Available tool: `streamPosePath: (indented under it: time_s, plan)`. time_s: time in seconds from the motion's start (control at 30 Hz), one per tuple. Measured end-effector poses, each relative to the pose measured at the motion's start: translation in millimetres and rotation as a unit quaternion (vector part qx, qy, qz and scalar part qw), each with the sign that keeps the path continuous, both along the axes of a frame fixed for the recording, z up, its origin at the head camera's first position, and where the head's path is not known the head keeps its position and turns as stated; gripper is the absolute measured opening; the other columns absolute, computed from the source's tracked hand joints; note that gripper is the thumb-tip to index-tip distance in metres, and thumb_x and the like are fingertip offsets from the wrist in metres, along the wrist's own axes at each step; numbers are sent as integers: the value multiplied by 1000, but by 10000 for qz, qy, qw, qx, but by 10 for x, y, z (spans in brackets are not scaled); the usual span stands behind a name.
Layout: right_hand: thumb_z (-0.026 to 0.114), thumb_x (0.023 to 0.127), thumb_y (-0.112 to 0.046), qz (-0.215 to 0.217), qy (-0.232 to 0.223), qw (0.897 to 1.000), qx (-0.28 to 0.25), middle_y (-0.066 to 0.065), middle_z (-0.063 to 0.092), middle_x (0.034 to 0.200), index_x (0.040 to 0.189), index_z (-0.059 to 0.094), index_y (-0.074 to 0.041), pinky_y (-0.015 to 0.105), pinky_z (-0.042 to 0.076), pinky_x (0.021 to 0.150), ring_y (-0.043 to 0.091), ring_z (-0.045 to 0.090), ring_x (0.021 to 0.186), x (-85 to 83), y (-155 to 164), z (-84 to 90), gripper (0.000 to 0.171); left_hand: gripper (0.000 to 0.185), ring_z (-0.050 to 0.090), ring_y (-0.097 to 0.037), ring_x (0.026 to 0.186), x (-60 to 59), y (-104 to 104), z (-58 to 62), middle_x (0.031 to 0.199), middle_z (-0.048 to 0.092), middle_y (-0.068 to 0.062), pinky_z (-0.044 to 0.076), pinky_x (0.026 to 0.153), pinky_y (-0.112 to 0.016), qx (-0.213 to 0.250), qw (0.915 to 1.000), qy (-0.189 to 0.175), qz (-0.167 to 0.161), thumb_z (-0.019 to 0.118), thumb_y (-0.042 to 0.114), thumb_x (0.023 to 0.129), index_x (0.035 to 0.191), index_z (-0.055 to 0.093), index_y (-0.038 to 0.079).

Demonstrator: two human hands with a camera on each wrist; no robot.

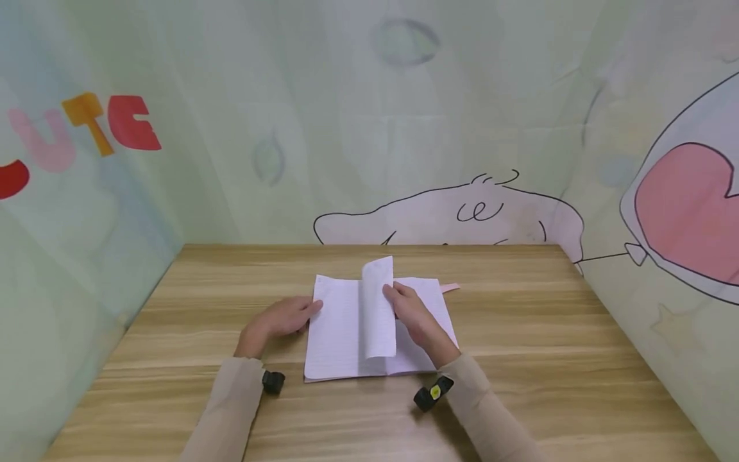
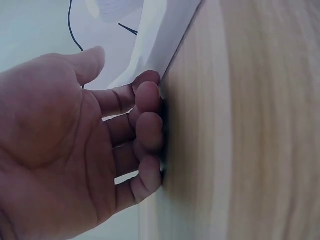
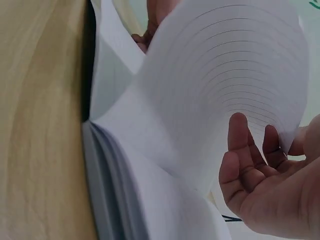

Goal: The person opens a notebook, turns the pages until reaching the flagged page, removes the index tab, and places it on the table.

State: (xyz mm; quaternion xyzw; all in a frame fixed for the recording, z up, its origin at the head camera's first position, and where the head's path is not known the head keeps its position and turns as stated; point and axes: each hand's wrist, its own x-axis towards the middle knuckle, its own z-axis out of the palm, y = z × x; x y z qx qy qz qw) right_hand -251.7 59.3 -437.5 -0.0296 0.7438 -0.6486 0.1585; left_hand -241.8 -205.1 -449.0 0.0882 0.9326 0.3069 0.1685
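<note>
**Page mid-flip, half the scene hidden**

Hard to make out a lot here. Left wrist view mostly palm and blurry wood; only a sliver of the notebook (image 2: 160, 40) edge showing past the fingertips (image 2: 149, 97). Right wrist view filled by the curled page (image 3: 225, 75), so the rest of the notebook cut off at the bottom and blocked behind it. Covers not visible anywhere, just a pink tab (image 1: 450, 288) poking out beyond the far right corner. Writing on the lined sheets too small to read. Both forearms cut off at the bottom of the head view.

Left hand (image 1: 281, 319) palm down on the table (image 1: 519, 359), fingers straight and close together, tips touching the notebook's (image 1: 337, 333) left edge. Not gripping anything.

Right hand (image 1: 412, 311) lying across the right-hand side of the open notebook, fingers loosely bent, tips against the back of the page (image 1: 378, 308) standing upright just left of them. Actual pinch or just propping: can't tell, thumb hidden from above. From the wrist, fingers (image 3: 237, 135) relaxed, touching the sheet's edge.

Notebook flat on the table, right between both hands.
</note>
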Motion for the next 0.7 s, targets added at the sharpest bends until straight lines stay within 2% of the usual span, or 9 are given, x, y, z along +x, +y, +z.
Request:
streamPosePath:
  time_s: [0.13, 0.2, 0.27, 0.33, 0.4, 0.47, 0.57, 0.7]
  plan:
    - [38, 93, -22, 188, -112, 9997, -59, 4, 58, 83, 111, 53, -1, 28, 44, 68, 12, 55, 73, 22, -78, -33, 32, 33, 44, -15, 57, -12, 1, -18, 65, 50, -3, 35, 54, -29, -81, 9998, 175, 62, 42, 42, 92, 83, 51, 12]
    - [37, 92, -20, 342, -109, 9993, -92, 3, 57, 79, 112, 52, 0, 28, 44, 66, 12, 55, 69, 31, -121, -57, 32, 32, 46, -15, 61, -23, -6, -22, 71, 52, -5, 36, 55, -29, -171, 9992, 322, 166, 45, 42, 90, 92, 50, 11]
    - [39, 92, -20, 492, -108, 9987, -114, 2, 57, 75, 113, 50, 1, 28, 44, 64, 12, 55, 65, 42, -160, -71, 32, 38, 47, -16, 65, -37, -12, -10, 79, 55, -8, 37, 57, -31, -207, 9983, 486, 246, 48, 42, 89, 108, 45, 9]
    - [40, 92, -21, 615, -47, 9980, -141, 2, 57, 71, 111, 50, 1, 28, 44, 61, 14, 55, 62, 59, -192, -82, 31, 51, 48, -18, 68, -45, -12, 8, 85, 56, -11, 39, 60, -33, -209, 9976, 596, 299, 49, 44, 88, 124, 35, 10]
    - [42, 93, -23, 642, 41, 9978, -149, 3, 58, 67, 107, 52, 0, 28, 43, 59, 16, 54, 60, 92, -217, -68, 29, 62, 50, -18, 73, -48, 0, 33, 93, 57, -11, 41, 66, -35, -129, 9968, 722, 325, 49, 45, 87, 134, 24, 13]
    - [44, 93, -24, 610, 153, 9979, -126, 4, 57, 64, 99, 53, 0, 29, 42, 57, 19, 54, 59, 136, -237, -41, 26, 68, 51, -19, 73, -44, 27, 58, 91, 58, -11, 41, 67, -36, -37, 9968, 752, 268, 50, 45, 86, 138, 17, 15]
    - [45, 93, -23, 578, 253, 9979, -120, 6, 57, 63, 92, 52, 0, 30, 42, 56, 22, 54, 59, 205, -260, -8, 24, 73, 51, -17, 73, -40, 72, 71, 90, 59, -6, 43, 69, -35, -165, 9943, 1025, 246, 54, 48, 83, 139, 19, 18]
    - [46, 92, -24, 722, 305, 9968, -134, 6, 58, 66, 96, 53, 0, 31, 44, 56, 22, 57, 59, 213, -270, -71, 25, 77, 49, -14, 59, -53, 132, 66, 73, 55, -2, 41, 56, -31, -133, 9915, 1282, 198, 57, 54, 78, 139, 20, 23]
